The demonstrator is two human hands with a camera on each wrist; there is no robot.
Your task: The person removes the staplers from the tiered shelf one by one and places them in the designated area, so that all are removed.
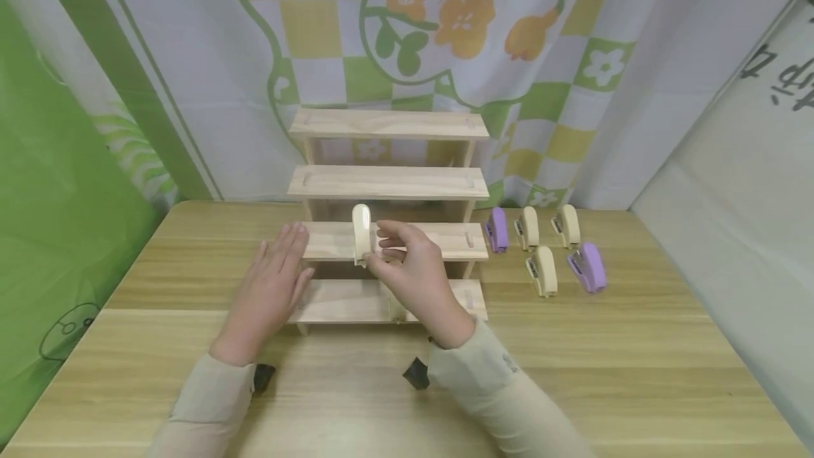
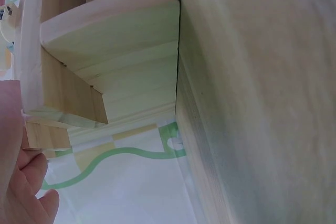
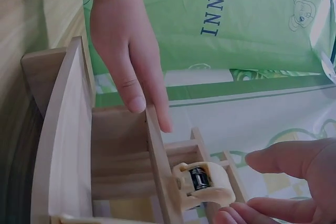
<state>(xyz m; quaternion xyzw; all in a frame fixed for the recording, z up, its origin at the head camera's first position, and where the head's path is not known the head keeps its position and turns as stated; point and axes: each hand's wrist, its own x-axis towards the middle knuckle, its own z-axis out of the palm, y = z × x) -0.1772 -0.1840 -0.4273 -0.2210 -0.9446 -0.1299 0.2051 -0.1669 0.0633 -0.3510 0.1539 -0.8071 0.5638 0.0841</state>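
Note:
A cream stapler (image 1: 361,232) stands on the second shelf from the bottom of a stepped wooden rack (image 1: 343,309). Beside it, my right hand (image 1: 416,267) has its thumb tip at the stapler's lower edge and its other fingers loosely bent. In the right wrist view a gap shows between those digits, next to the stapler (image 3: 210,184). My left hand (image 1: 270,292) lies with straight fingers at the left end of that same shelf. On the lowest shelf another cream stapler (image 1: 397,308) is partly hidden behind my right wrist.
Right of the rack, several staplers stand on the wooden table (image 1: 636,373), among them a purple stapler (image 1: 497,230), a cream stapler (image 1: 542,272) and another purple stapler (image 1: 588,267). A patterned curtain (image 1: 305,27) hangs close behind the rack. Green fabric (image 1: 57,218) hangs at the left.

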